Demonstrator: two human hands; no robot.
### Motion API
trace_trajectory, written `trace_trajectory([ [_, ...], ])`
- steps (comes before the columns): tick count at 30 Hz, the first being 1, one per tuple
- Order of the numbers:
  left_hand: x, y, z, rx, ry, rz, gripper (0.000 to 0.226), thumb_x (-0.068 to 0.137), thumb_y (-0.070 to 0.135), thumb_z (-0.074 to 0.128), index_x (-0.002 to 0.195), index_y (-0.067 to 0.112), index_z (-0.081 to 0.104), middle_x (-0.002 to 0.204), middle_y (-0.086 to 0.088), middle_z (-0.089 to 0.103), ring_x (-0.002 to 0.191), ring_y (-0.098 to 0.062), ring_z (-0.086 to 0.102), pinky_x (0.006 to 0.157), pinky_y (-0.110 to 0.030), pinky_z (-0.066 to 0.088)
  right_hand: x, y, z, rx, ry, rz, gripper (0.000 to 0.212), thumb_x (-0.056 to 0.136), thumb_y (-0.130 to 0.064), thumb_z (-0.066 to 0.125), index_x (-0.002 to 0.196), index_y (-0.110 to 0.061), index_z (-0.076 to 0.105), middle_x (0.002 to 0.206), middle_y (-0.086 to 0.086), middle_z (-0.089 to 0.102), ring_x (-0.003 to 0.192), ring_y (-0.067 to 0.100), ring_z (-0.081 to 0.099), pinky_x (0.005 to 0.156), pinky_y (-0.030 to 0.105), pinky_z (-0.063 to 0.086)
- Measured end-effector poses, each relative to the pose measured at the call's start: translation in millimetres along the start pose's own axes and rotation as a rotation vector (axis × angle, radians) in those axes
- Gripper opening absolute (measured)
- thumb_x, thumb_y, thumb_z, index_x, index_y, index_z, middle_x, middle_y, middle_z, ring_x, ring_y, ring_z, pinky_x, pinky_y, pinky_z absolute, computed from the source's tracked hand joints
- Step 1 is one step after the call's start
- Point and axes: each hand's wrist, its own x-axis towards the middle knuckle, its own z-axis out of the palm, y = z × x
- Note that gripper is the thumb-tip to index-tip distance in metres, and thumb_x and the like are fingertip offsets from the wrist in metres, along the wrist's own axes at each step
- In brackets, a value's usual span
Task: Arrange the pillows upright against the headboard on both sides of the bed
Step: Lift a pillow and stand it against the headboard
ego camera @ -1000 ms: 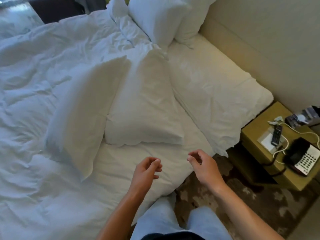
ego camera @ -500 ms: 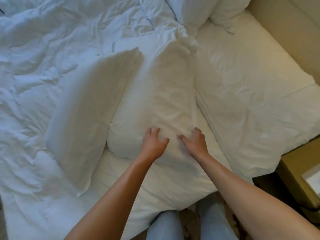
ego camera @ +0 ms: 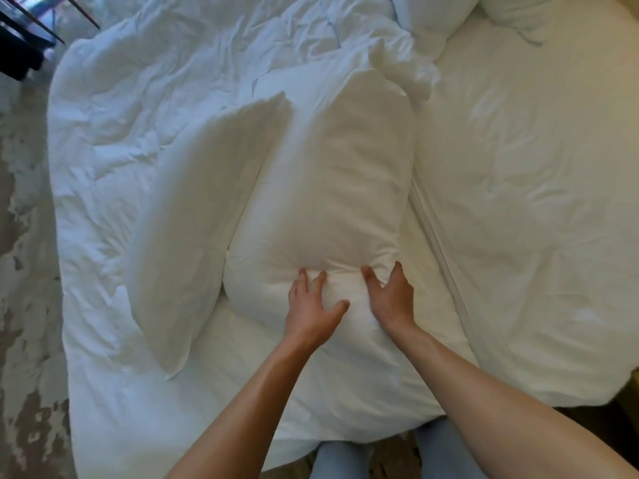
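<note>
Pillow (ego camera: 332,188): lies on duvet (ego camera: 138,98), touching second pillow (ego camera: 193,216).
Left hand (ego camera: 313,305): fingers spread, pressing Pillow's near end.
Right hand (ego camera: 392,299): fingers spread, pressing alongside.

Pillow (ego camera: 328,188), centre: plain white with a warm cream cast, no pattern.
Second pillow (ego camera: 193,219): plain white.
Duvet (ego camera: 155,81): white, bluish in the creases, unpatterned.
Bed sheet (ego camera: 518,167): plain white.
Carpet (ego camera: 20,236): grey-brown with irregular pale blotches.
Trouser legs (ego camera: 339,461): light blue denim.
Furniture (ego camera: 17,46), far corner: black.
</note>
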Motion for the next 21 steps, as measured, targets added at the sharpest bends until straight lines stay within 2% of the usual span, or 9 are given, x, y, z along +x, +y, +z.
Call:
trace_trajectory([
  [2,-11,8,-6,-0.012,-0.012,0.007,0.084,0.084,0.057,0.063,0.156,0.035,0.027,0.17,-0.001,0.004,0.155,-0.022,0.005,0.122,-0.043,0.022,-6,-14,-17,-0.01,-0.004,-0.085,0.031,0.097,-0.055,0.068,0.107,-0.027,0.058,0.086,-0.019,0.06,0.099,0.027,0.072,0.072,0.027,0.045],
  [5,-31,30,-23,-0.034,-0.027,0.055,0.084,0.084,0.055,0.065,0.156,0.038,0.026,0.17,-0.002,0.008,0.155,-0.024,0.01,0.122,-0.043,0.024,-16,-45,-54,-0.068,0.011,-0.198,0.032,0.099,-0.047,0.067,0.118,-0.022,0.068,0.103,-0.005,0.075,0.103,0.026,0.073,0.079,0.028,0.046],
  [8,-57,58,-43,-0.034,-0.058,0.124,0.087,0.083,0.053,0.069,0.157,0.038,0.026,0.168,-0.004,0.015,0.153,-0.025,0.017,0.12,-0.043,0.027,-32,-84,-101,-0.193,0.043,-0.266,0.035,0.098,-0.044,0.068,0.119,-0.016,0.069,0.112,0.008,0.078,0.105,0.034,0.072,0.078,0.031,0.046],
  [12,-94,90,-60,-0.038,-0.13,0.245,0.088,0.083,0.053,0.071,0.157,0.035,0.027,0.163,-0.005,0.029,0.148,-0.026,0.033,0.117,-0.041,0.033,-65,-132,-163,-0.353,0.063,-0.34,0.03,0.096,-0.045,0.068,0.107,-0.017,0.069,0.103,0.008,0.078,0.095,0.035,0.072,0.074,0.035,0.052],
  [15,-114,106,-64,-0.047,-0.197,0.331,0.085,0.08,0.058,0.071,0.154,0.036,0.033,0.151,-0.006,0.043,0.134,-0.026,0.048,0.107,-0.038,0.044,-94,-156,-200,-0.461,0.083,-0.379,0.027,0.095,-0.045,0.068,0.102,-0.019,0.066,0.096,0.005,0.075,0.088,0.031,0.07,0.073,0.039,0.056],
  [18,-125,118,-69,-0.054,-0.239,0.429,0.07,0.074,0.06,0.073,0.135,0.038,0.046,0.131,-0.002,0.051,0.11,-0.021,0.058,0.089,-0.034,0.054,-127,-170,-231,-0.538,0.114,-0.43,0.023,0.094,-0.041,0.069,0.087,-0.023,0.057,0.084,0.0,0.067,0.08,0.029,0.066,0.065,0.038,0.048],
  [21,-127,132,-80,-0.029,-0.172,0.561,0.061,0.073,0.059,0.073,0.123,0.032,0.051,0.123,0.001,0.052,0.104,-0.019,0.058,0.094,-0.039,0.053,-161,-175,-257,-0.634,0.142,-0.483,0.026,0.093,-0.04,0.07,0.084,-0.023,0.054,0.083,0.001,0.068,0.076,0.027,0.064,0.065,0.042,0.05],
])
